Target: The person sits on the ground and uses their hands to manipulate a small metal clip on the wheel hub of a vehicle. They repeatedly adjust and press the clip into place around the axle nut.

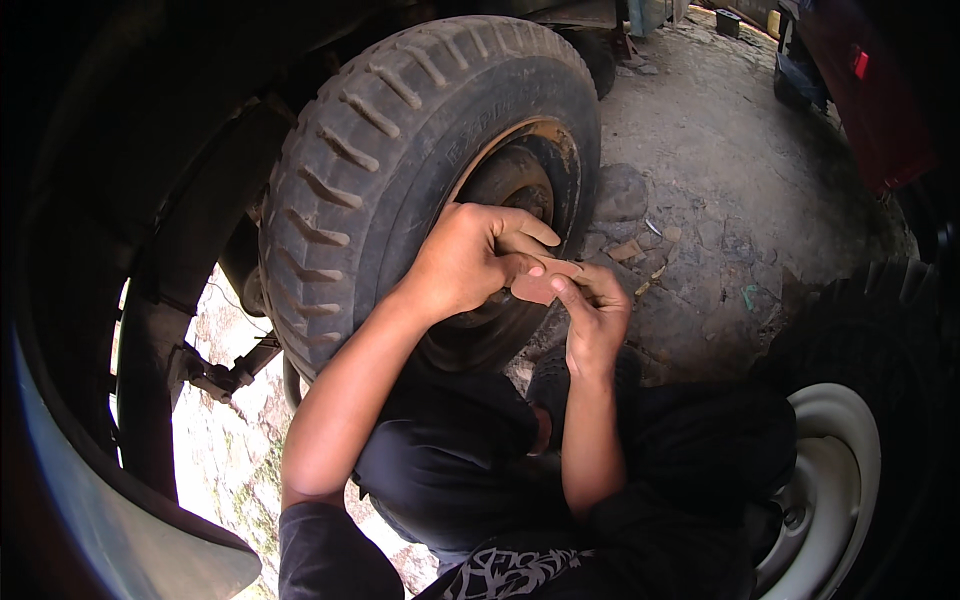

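Note:
A small reddish-brown piece of flat material, perhaps abrasive paper, is pinched between my two hands in front of the rusty wheel rim. My left hand grips its left side with thumb and fingers, the upper fingers curled over toward it. My right hand holds the right side, thumb on the face of the piece. The large dusty tyre with deep tread stands behind both hands, around the rim and its dark centre, which my hands partly hide.
A white-rimmed wheel lies close at lower right, beside my bent knees. A dark wheel-arch panel frames the left. Cracked, dirty ground with scraps stretches right. A red vehicle part is at upper right, a black object farther back.

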`<state>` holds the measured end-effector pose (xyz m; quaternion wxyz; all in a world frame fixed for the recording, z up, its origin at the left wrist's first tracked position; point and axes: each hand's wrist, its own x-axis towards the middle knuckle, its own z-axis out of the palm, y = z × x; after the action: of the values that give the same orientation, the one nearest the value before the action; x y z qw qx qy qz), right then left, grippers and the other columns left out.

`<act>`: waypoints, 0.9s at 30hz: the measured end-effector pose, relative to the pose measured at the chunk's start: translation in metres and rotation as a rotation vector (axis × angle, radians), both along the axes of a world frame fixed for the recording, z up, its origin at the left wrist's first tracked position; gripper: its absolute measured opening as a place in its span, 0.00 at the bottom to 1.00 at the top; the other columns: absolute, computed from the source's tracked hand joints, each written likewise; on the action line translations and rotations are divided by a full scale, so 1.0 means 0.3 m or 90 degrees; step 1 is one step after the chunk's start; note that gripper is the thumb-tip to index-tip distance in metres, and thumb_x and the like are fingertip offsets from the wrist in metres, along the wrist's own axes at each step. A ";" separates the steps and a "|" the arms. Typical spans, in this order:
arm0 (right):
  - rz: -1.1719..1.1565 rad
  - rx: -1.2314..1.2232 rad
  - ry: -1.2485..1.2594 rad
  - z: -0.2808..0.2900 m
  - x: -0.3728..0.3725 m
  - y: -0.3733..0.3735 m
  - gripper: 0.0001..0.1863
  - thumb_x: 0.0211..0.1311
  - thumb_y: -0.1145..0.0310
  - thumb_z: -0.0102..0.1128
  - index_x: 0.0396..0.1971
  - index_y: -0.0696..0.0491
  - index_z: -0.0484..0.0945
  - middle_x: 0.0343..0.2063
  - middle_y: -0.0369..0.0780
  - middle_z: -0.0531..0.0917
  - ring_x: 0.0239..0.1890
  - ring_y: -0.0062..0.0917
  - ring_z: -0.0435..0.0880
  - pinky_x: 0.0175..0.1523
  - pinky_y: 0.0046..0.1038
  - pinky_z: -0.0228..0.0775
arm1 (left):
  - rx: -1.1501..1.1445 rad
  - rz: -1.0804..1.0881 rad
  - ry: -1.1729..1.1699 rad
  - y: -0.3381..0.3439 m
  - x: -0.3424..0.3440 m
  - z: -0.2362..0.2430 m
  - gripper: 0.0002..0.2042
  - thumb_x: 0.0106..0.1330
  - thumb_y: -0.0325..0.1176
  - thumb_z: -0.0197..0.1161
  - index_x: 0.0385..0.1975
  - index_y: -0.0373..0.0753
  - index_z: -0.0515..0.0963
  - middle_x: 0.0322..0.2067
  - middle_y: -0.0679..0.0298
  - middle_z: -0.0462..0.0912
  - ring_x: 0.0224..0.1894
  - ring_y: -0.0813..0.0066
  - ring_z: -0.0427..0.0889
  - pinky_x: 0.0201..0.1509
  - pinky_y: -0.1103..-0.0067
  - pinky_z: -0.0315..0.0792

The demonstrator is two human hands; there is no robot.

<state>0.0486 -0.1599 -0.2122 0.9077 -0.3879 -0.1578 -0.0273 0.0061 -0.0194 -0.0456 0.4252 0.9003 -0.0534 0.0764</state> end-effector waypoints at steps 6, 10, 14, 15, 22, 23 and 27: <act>0.011 -0.010 -0.004 0.023 0.009 0.002 0.11 0.68 0.74 0.78 0.46 0.61 0.89 0.36 0.33 0.90 0.36 0.10 0.81 0.44 0.15 0.70 | 0.003 0.064 0.028 -0.007 0.013 0.032 0.13 0.59 0.18 0.80 0.43 0.31 0.88 0.35 0.58 0.96 0.39 0.81 0.92 0.47 0.79 0.84; 0.000 -0.028 -0.012 0.016 0.014 -0.001 0.09 0.69 0.72 0.78 0.44 0.60 0.90 0.30 0.28 0.85 0.29 0.07 0.71 0.35 0.14 0.59 | 0.026 0.081 0.021 -0.008 0.014 0.034 0.13 0.56 0.20 0.84 0.40 0.32 0.89 0.33 0.59 0.95 0.36 0.83 0.90 0.45 0.80 0.82; -0.037 -0.054 -0.029 -0.011 0.031 0.002 0.08 0.70 0.71 0.78 0.40 0.60 0.90 0.26 0.24 0.79 0.27 0.06 0.62 0.32 0.16 0.49 | 0.049 0.052 0.001 -0.005 0.013 0.033 0.13 0.57 0.22 0.84 0.40 0.33 0.89 0.32 0.60 0.95 0.36 0.84 0.90 0.45 0.80 0.82; -0.037 -0.055 -0.032 -0.013 0.034 -0.002 0.08 0.70 0.71 0.79 0.39 0.60 0.90 0.26 0.24 0.78 0.27 0.06 0.62 0.32 0.16 0.49 | 0.054 0.046 -0.001 -0.005 0.013 0.033 0.13 0.57 0.22 0.84 0.40 0.33 0.89 0.32 0.60 0.95 0.36 0.84 0.90 0.45 0.80 0.82; -0.023 -0.038 -0.043 -0.007 0.042 -0.007 0.09 0.70 0.70 0.79 0.39 0.59 0.88 0.27 0.26 0.81 0.29 0.07 0.68 0.34 0.15 0.56 | 0.042 0.050 0.022 -0.007 0.010 0.044 0.12 0.58 0.22 0.84 0.40 0.32 0.89 0.32 0.60 0.95 0.36 0.84 0.90 0.46 0.80 0.82; -0.013 -0.018 -0.043 0.001 0.041 -0.008 0.09 0.70 0.70 0.79 0.39 0.59 0.88 0.28 0.26 0.81 0.29 0.07 0.69 0.35 0.15 0.58 | 0.037 0.053 0.021 -0.009 0.011 0.044 0.12 0.59 0.22 0.83 0.40 0.32 0.89 0.32 0.60 0.95 0.37 0.84 0.90 0.46 0.80 0.82; -0.012 -0.030 -0.019 0.016 0.040 -0.013 0.09 0.69 0.71 0.79 0.42 0.60 0.89 0.29 0.27 0.83 0.32 0.08 0.72 0.38 0.16 0.62 | -0.002 0.050 -0.001 -0.005 0.013 0.028 0.11 0.61 0.22 0.82 0.41 0.31 0.89 0.33 0.61 0.95 0.37 0.84 0.90 0.46 0.79 0.83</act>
<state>0.0606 -0.1639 -0.2073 0.8954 -0.4105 -0.1685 -0.0377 0.0099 -0.0210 -0.0371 0.4236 0.9008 -0.0184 0.0937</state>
